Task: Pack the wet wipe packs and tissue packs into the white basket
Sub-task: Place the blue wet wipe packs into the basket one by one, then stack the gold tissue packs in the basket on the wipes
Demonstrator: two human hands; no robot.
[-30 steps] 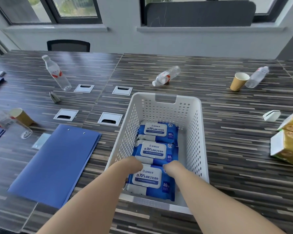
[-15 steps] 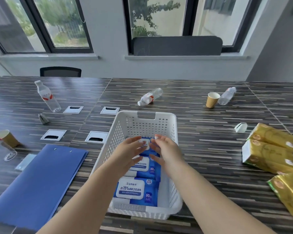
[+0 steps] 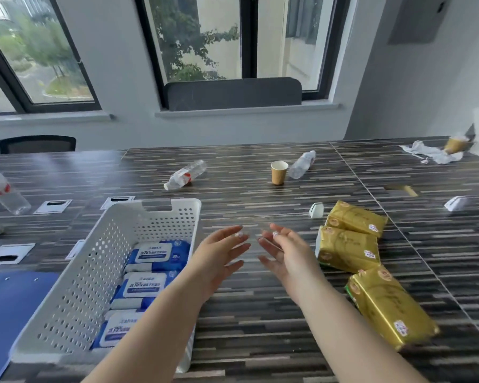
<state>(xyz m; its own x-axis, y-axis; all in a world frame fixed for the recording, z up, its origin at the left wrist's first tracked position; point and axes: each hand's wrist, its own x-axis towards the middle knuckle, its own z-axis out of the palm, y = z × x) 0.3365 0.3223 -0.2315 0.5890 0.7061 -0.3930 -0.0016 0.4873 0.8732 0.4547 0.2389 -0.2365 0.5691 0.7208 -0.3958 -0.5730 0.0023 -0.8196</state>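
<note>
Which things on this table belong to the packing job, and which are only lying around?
Job things:
- basket
- three wipe packs in it
- three gold tissue packs on the table

Lying about:
- bottles
- paper cup
- blue folder
- white clip
- crumpled paper

Both hands, left hand and right hand, are empty.

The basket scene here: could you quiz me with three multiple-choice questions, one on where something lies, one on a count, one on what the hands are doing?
1. Where do the gold tissue packs lie?
A. in the basket
B. on the table, right of the basket
C. on the windowsill

2. How many blue wet wipe packs are in the white basket?
A. one
B. three
C. five

3. What do the left hand and right hand hold?
A. nothing
B. a bottle
C. a cup

B: they rest on wood.
B: three in a row.
A: fingers spread, empty.
</note>
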